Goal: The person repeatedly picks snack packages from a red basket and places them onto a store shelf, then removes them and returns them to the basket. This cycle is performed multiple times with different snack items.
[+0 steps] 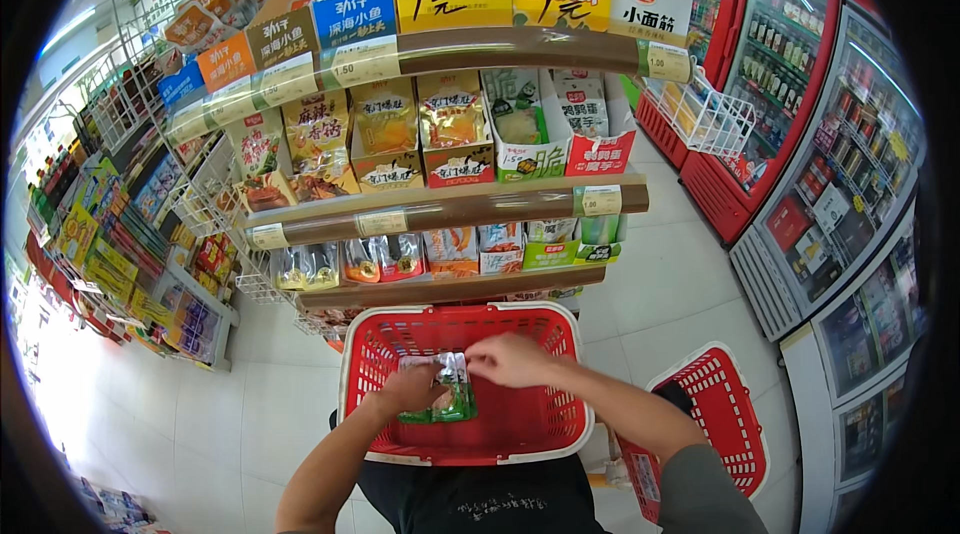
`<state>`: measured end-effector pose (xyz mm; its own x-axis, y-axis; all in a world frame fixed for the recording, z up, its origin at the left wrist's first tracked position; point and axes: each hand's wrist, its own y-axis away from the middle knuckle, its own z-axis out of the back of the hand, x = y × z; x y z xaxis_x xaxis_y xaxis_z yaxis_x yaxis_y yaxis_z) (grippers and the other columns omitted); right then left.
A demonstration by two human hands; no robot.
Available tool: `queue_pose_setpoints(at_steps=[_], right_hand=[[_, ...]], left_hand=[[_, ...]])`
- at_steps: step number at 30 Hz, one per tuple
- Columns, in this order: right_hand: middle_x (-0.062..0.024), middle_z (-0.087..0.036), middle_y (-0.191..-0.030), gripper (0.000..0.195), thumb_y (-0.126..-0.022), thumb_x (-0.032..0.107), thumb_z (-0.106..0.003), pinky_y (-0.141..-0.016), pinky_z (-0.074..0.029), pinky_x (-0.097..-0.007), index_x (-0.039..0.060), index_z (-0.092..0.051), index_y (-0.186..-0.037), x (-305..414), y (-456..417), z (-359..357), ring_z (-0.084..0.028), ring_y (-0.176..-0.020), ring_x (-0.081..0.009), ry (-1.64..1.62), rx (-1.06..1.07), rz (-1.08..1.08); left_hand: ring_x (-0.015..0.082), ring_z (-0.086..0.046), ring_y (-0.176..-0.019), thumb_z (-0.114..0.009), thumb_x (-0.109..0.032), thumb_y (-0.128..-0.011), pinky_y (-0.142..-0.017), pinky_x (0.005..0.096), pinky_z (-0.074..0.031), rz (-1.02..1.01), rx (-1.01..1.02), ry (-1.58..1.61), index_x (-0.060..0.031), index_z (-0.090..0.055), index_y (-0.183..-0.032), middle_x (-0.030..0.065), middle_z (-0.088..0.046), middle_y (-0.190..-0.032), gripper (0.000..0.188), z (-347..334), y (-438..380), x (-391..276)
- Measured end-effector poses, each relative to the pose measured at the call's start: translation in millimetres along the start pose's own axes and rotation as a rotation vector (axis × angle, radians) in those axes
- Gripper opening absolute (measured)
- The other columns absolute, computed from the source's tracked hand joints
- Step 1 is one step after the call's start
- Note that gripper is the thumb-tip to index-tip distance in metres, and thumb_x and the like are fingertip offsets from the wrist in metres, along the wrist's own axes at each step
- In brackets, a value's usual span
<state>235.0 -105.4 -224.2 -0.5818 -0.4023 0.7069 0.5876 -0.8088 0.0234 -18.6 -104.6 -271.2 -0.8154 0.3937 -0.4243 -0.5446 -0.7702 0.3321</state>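
A red plastic shopping basket (525, 418) with a white rim sits in front of my body. Inside it, at the left, lie green-and-white snack packets (454, 393). My left hand (411, 388) is over these packets and touches them; its fingertips are partly hidden, so whether it grips one is unclear. Just right of the packets, my right hand (510, 360) hovers over the basket with its fingers curled and thumb near the fingertips. Whether something small is between them cannot be seen.
Beyond the basket stands a shelf rack with brown price rails (450, 205) and boxed snack packets (382, 121). A second red basket (724, 414) is at the right. Red-framed drink coolers (780, 69) line the right side. White wire baskets (705, 114) jut from the rack; more shelves (187, 309) stand left.
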Motion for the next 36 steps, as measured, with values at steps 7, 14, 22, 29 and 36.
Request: queue_pose_setpoints(at_steps=[7, 14, 22, 29, 36], right_hand=[[-0.0136, -0.072, -0.091, 0.017, -0.092, 0.014, -0.068, -0.075, -0.052, -0.0405, 0.0038, -0.072, -0.105, 90, 1, 190, -0.066, -0.084, -0.0316, 0.246, -0.889, 0.310], [-0.0235, -0.061, -0.134, 0.051, -0.091, 0.026, -0.066, -0.110, -0.038, -0.0513, 0.0072, -0.056, -0.137, 68, -77, 294, -0.052, -0.128, -0.0427, 0.869, -0.822, -0.006], [-0.0211, -0.044, -0.152, 0.059, -0.093, 0.028, -0.063, -0.118, -0.029, -0.0538, 0.0096, -0.047, -0.146, 56, -111, 304, -0.040, -0.141, -0.0393, 1.078, -0.754, -0.200], [-0.0178, -0.067, -0.122, 0.041, -0.093, 0.027, -0.065, -0.098, -0.047, -0.0517, 0.0070, -0.063, -0.129, 55, -94, 305, -0.062, -0.113, -0.0391, 0.971, -1.006, 0.132], [-0.0123, -0.072, -0.089, 0.011, -0.094, 0.012, -0.065, -0.072, -0.053, -0.0421, 0.0062, -0.063, -0.103, 87, -19, 278, -0.068, -0.079, -0.0351, 0.740, -1.090, 0.488]], left_hand=[[0.0417, -0.057, -0.123, -0.071, -0.010, -0.086, -0.103, 0.0495, -0.048, -0.654, -0.993, -0.138, -0.0021, -0.059, -0.130, 0.0204, -0.059, -0.135, 0.046, 166, -8, -127], [0.0417, -0.042, -0.137, -0.074, -0.019, -0.085, -0.118, 0.0542, -0.030, -0.613, -1.121, -0.369, -0.0040, -0.046, -0.144, 0.0204, -0.047, -0.148, 0.067, 223, -71, -159], [0.0388, -0.043, -0.136, -0.072, -0.026, -0.087, -0.118, 0.0527, -0.030, -0.587, -1.140, -0.470, -0.0048, -0.047, -0.144, 0.0189, -0.046, -0.149, 0.065, 218, -79, -154], [0.0389, -0.041, -0.137, -0.071, -0.026, -0.087, -0.118, 0.0528, -0.029, -0.579, -1.139, -0.469, -0.0046, -0.047, -0.144, 0.0190, -0.046, -0.149, 0.066, 214, -81, -155], [0.0405, -0.042, -0.135, -0.074, -0.022, -0.085, -0.118, 0.0533, -0.029, -0.617, -1.157, -0.430, -0.0039, -0.047, -0.139, 0.0203, -0.046, -0.148, 0.063, 218, -76, -156]])
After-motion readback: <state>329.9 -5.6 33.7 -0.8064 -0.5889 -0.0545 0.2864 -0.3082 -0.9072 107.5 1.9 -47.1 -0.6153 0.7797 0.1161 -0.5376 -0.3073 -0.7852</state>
